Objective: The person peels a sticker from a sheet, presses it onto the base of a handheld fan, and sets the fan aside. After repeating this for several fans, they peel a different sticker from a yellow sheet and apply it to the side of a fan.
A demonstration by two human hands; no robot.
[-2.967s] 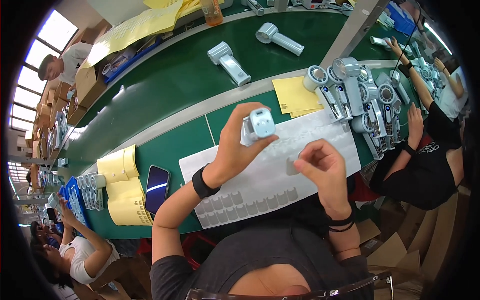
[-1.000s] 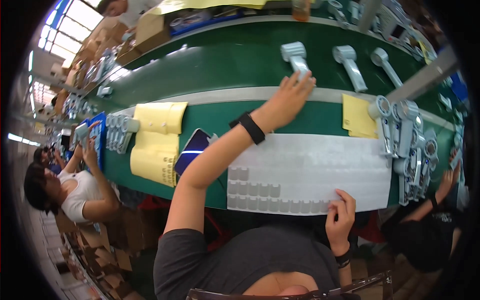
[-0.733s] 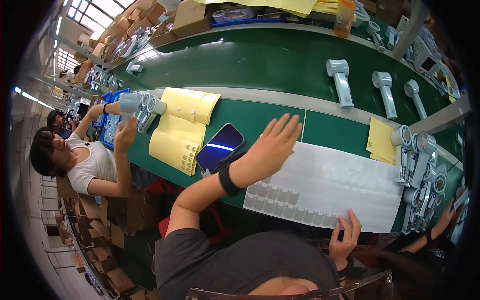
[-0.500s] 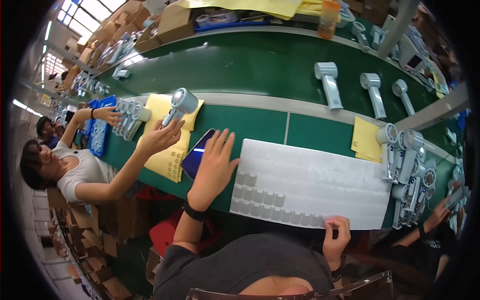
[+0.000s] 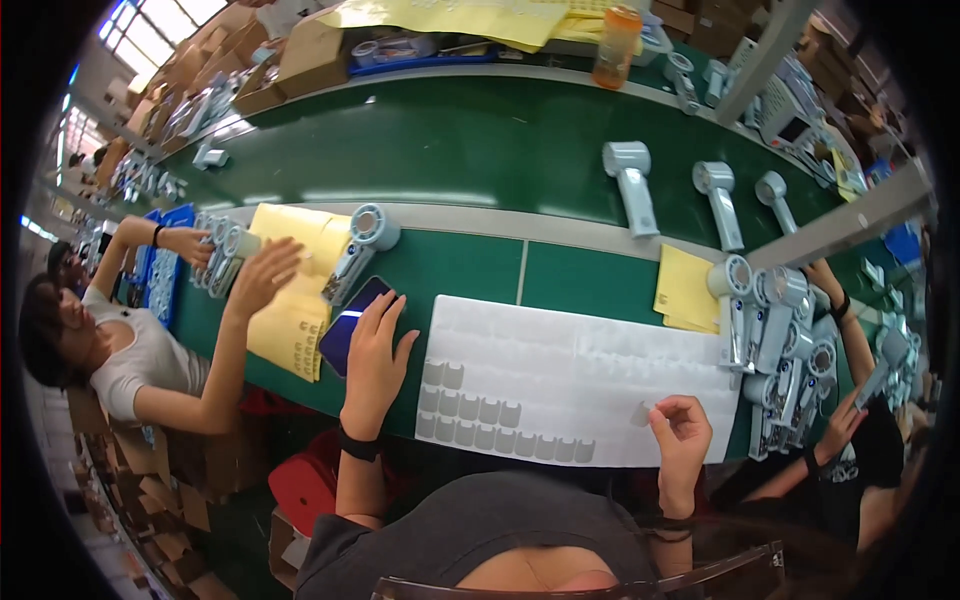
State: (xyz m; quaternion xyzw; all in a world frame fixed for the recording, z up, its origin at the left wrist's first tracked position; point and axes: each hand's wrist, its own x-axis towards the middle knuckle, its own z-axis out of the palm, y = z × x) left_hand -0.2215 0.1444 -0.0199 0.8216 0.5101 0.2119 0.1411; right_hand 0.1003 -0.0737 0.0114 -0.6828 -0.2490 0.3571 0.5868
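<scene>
A small grey sticker (image 5: pixel 640 413) is pinched between the thumb and fingertips of my right hand (image 5: pixel 684 448), just over the right part of a white sheet (image 5: pixel 580 375). Several more grey stickers (image 5: pixel 480 407) sit in rows along the sheet's lower left. My left hand (image 5: pixel 375 372) has its fingers stretched out and lies beside the sheet's left edge, over the dark phone (image 5: pixel 347 345), touching or nearly touching it. Beyond the phone lies a light blue handheld fan (image 5: pixel 362 250), its round head away from me, apart from my fingers.
A co-worker's hand (image 5: pixel 268 275) hovers over yellow paper (image 5: pixel 290 345) at left. Piled handheld fans (image 5: pixel 775 320) stand right of the sheet, near another person's hands. Three fans, including a large one (image 5: pixel 630 190), lie on the green conveyor (image 5: pixel 450 140) beyond, near a metal post (image 5: pixel 840 220).
The co-worker has let go of the fan, which now rests on the table. My right hand has lifted a sticker from the bottom row's right end. My left hand has lowered.
</scene>
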